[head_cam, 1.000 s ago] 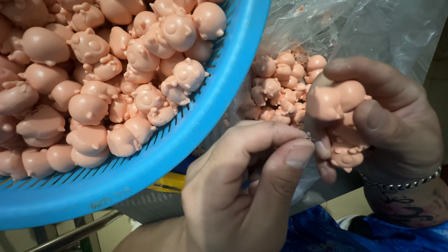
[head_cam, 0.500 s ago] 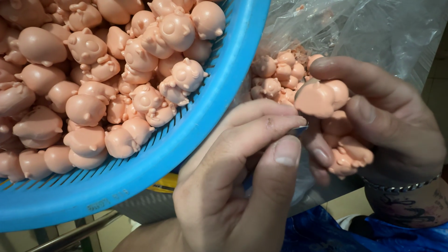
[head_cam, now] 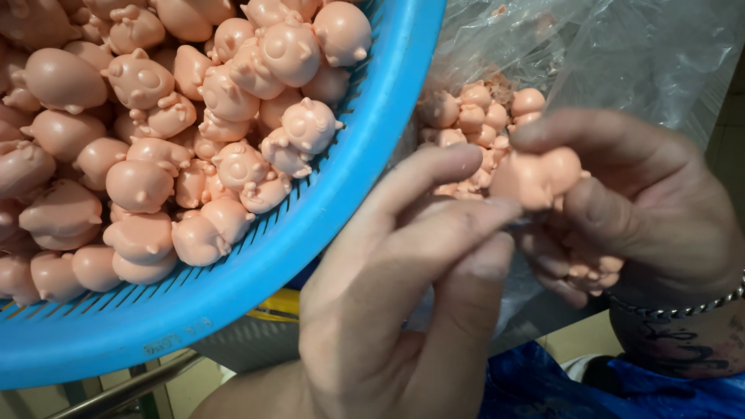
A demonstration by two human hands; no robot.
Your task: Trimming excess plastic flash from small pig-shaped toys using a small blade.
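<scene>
Up close, the right hand [head_cam: 644,209] pinched a smooth pink rubbery pig figure [head_cam: 535,177], its long axis lying roughly level, with more figures cupped in the palm. The left hand [head_cam: 403,287] closed thumb and forefinger at the figure's lower edge. Left of it sat a blue perforated plastic basket [head_cam: 365,178] heaped with figures; behind it, a crinkled clear bag [head_cam: 621,54].
</scene>
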